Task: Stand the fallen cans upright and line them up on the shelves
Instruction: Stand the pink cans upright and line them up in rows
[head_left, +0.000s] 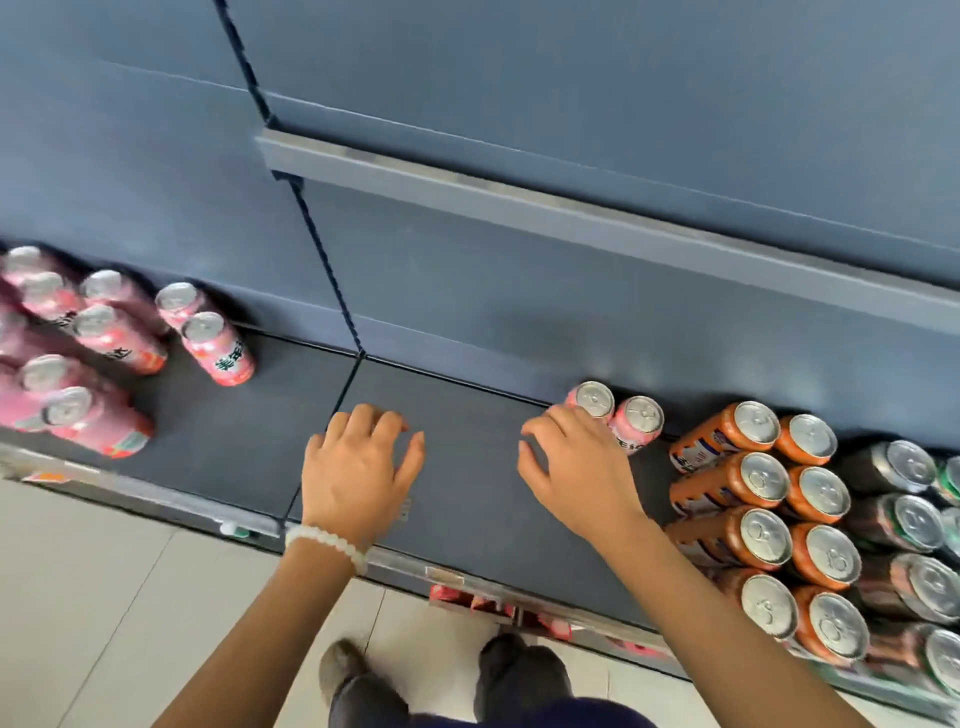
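Observation:
Two pink cans stand upright side by side at the back of the dark shelf (457, 483), the left can (596, 399) and the right can (640, 422). My right hand (576, 473) reaches toward them with relaxed, curved fingers, and its fingertips touch the left can's side. My left hand (358, 467), with a white bead bracelet on the wrist, hovers over the bare middle of the shelf with loosely curled fingers and holds nothing. Several more pink cans (218, 343) stand upright in a loose cluster on the left shelf section.
Orange cans (763, 483) stand in two tidy rows at the right, with dark and green cans (904, 467) beyond them. An upper shelf edge (571, 213) juts out above. Pink items (467, 597) show on a lower shelf. My shoes (343, 670) stand on the tiled floor.

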